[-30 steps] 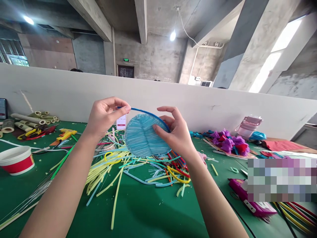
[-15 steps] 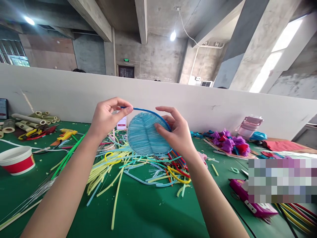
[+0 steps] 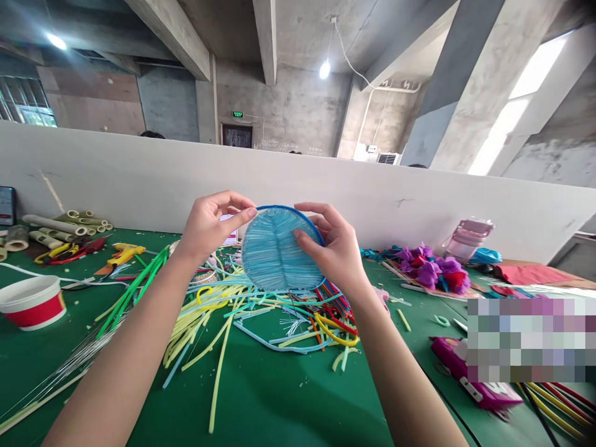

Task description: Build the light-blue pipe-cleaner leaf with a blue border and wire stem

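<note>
While up above the green table [image 3: 279,397], held: blue round disc [image 3: 274,251], left hand [image 3: 209,226] pinching its top edge, right hand [image 3: 338,248] clamped on its right side.

No text can be read anywhere. A small green illuminated sign [image 3: 238,114] hangs above a dark doorway [image 3: 236,135] on the far concrete wall, its characters too small to make out. Faint scrawled marks beside that doorway are also illegible.
</note>
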The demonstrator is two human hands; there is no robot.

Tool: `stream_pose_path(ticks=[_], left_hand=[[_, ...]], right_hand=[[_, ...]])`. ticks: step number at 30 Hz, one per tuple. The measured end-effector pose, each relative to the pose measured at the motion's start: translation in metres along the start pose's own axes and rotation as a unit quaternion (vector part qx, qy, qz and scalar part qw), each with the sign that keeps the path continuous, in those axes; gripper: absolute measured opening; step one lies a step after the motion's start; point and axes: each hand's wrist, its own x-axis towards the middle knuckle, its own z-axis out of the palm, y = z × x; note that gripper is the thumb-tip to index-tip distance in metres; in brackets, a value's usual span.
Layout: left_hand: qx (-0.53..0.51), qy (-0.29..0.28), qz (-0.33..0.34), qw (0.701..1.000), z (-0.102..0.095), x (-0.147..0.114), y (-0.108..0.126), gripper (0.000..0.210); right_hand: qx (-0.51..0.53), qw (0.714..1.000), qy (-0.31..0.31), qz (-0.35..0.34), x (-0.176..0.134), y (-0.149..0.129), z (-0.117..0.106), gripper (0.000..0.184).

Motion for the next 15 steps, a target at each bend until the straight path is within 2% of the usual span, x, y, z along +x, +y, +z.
stream_pose_path(ticks=[4,7,11,15], left_hand=[[0.011,0.006,-0.009,1.000,0.0026,-0.0005,0.0014,0.019],[0.031,0.030,0.003,0.999,0.0046,-0.0014,0.0050,0.018],[0.092,0.073,0.047,0.992,0.0077,-0.0031,0.0091,0.013],[0.126,0.111,0.096,0.981,0.0103,-0.0048,0.0093,0.011]], right_hand=[[-0.001,1.000,0.003,-0.003,0.0003,0.0004,0.0005,0.032],[-0.001,1.000,-0.002,0.003,-0.0005,-0.0012,0.0007,0.036],[0.010,1.000,-0.013,0.014,-0.0018,-0.0029,0.0013,0.044],[0.022,0.999,-0.031,0.019,-0.0026,-0.0029,0.0034,0.044]])
